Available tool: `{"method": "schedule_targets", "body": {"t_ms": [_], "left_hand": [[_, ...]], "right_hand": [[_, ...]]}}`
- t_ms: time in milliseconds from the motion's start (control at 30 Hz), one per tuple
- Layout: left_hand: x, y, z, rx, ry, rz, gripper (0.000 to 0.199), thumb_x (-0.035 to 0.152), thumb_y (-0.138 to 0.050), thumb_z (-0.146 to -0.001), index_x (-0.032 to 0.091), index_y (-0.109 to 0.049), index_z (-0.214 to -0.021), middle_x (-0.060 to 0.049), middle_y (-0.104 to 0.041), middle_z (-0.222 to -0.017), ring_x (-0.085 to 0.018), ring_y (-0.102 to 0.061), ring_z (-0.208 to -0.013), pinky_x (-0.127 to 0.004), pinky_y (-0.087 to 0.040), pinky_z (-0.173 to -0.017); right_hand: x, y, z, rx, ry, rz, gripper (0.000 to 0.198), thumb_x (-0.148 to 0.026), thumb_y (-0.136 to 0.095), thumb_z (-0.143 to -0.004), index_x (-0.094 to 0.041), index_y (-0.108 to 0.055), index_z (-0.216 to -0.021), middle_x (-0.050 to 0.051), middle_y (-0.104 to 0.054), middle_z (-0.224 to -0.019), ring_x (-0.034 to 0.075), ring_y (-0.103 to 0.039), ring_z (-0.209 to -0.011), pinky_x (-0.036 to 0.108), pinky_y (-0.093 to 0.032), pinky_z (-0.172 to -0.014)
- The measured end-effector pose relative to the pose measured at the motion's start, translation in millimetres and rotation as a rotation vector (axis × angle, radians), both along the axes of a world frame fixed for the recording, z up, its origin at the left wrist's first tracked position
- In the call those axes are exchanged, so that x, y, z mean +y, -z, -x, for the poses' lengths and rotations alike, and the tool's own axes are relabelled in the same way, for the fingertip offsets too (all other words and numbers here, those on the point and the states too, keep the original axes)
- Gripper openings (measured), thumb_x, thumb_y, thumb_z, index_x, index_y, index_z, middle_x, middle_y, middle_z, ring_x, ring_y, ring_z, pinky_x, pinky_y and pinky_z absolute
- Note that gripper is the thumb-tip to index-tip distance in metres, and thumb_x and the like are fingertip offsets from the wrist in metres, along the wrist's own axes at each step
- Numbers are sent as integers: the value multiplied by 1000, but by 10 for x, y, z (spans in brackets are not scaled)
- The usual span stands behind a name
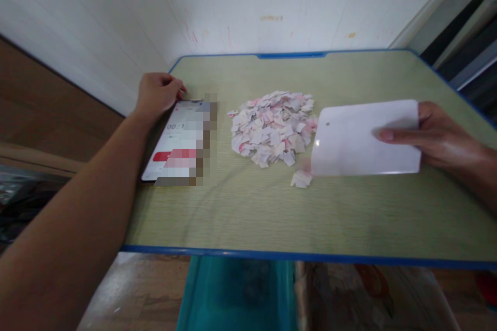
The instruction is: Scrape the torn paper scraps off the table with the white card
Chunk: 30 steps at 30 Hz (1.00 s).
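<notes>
My right hand (430, 129) grips a flat white plastic scraper (349, 139) by its right end, thumb pressed on top. The scraper has rounded corners and a small hole near its left edge. That left edge is beside a heaped pile of torn paper scraps (272, 126), white with some pink. A few loose scraps (302, 178) lie at the scraper's lower left corner. My left hand (160, 92) rests at the table's left side with its fingers curled, by the top of a phone (174, 139). The phone lies face up with a timer on its screen, partly blurred out.
The pale green table (248, 217) has a blue rim and stands against a marked white wall (248, 5). Below its front edge is a teal plastic bin (236, 295). A brown panel (46, 98) is at the left; dark shelving (473, 57) is at the right.
</notes>
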<state>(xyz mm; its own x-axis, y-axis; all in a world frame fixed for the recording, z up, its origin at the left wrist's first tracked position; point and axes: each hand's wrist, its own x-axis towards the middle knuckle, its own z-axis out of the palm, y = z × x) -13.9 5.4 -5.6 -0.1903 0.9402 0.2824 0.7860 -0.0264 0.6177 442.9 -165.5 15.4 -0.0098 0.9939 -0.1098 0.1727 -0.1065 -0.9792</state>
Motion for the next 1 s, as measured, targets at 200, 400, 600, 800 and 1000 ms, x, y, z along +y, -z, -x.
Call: {"method": "schedule_targets", "body": {"t_ms": [200,400,600,800,1000], "left_hand": [[-39,-26,-7,30,8,61,20,33,-49,-71,18,-63,-73,-2,-54,-58,-16,-60,-80,-27,-32,-61],[14,17,28,58,-3,3,22,32,-51,-72,15,-65,-74,0,-54,-60,-11,-51,-62,-25,-35,-60],[30,30,25,40,2,10,23,26,-53,-77,9,-69,-80,-1,-55,-63,-10,-46,-56,-24,-35,-58],[7,17,13,41,-2,10,22,24,-54,-78,9,-70,-81,0,-55,-62,-9,-46,-56,-22,-34,-57],[33,28,37,37,-10,17,22,25,-54,-78,9,-70,-82,0,-55,-62,-10,-46,-55,-22,-34,-56]], "right_hand": [[3,6,8,73,71,-24,25,-32,-95,-48,-23,-78,-63,-2,-72,-58,11,-61,-43,19,-47,-39],[39,69,15,63,83,-49,25,-33,-95,-47,-25,-78,-64,-3,-73,-61,12,-62,-45,20,-50,-40],[47,59,31,30,98,-61,21,-30,-94,-50,-23,-77,-60,-3,-72,-60,10,-60,-44,18,-48,-39],[52,26,49,52,138,-39,19,-24,-93,-47,-23,-75,-56,-4,-71,-58,10,-59,-42,18,-46,-37],[18,8,51,67,144,-61,21,-28,-93,-48,-25,-77,-60,-5,-71,-60,9,-60,-45,18,-48,-40]]}}
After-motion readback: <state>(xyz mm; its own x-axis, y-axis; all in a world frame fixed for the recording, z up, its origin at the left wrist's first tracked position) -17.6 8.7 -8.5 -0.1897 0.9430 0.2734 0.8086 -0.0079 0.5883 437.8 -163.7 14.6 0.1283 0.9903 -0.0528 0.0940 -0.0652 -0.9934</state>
